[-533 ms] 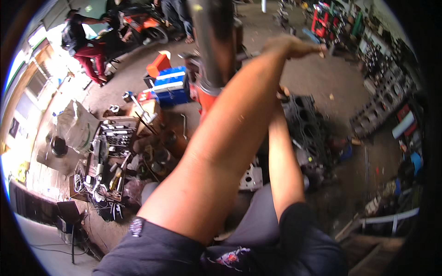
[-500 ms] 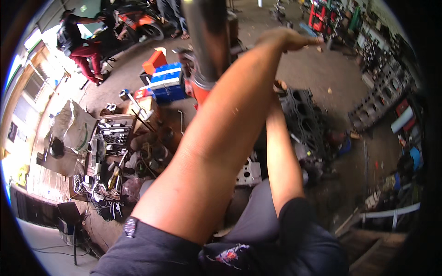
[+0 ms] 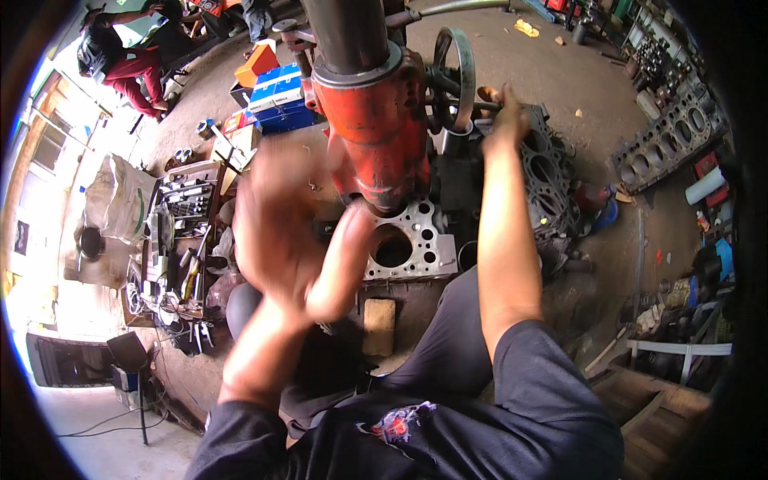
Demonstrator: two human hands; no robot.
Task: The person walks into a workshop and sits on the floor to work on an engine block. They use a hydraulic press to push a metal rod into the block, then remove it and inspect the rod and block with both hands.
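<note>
We see the left hand (image 3: 296, 228) blurred and raised, its fingers loose and its thumb spread apart from them; it is open and we make out nothing in its hold. The right hand (image 3: 506, 124) reaches forward at the end of a stretched arm, beside the short bar (image 3: 485, 105) of a round wheel (image 3: 467, 76). We cannot tell whether its fingers close on that bar or only lie near it. The wheel stands just left of the right hand, on the side of a red machine (image 3: 372, 116), so the machine fills the space between our two hands. A dark column (image 3: 348, 36) rises from its top.

Just right of the left thumb, under the machine, we see a pale metal block (image 3: 415, 250) with round holes; the thumb covers part of its edge, and we cannot tell whether they touch. A light brown slab (image 3: 379, 326) lies below and right of the left hand. Right of the right wrist, partly behind it, sits a dark engine block (image 3: 558, 186).

Left of the left hand we have a tray (image 3: 216, 196) of tools, and farther left a whitish sack (image 3: 120, 196). A blue box (image 3: 280, 100) stands beyond the left fingers, and well past it a person in red trousers (image 3: 132, 74) sits.
</note>
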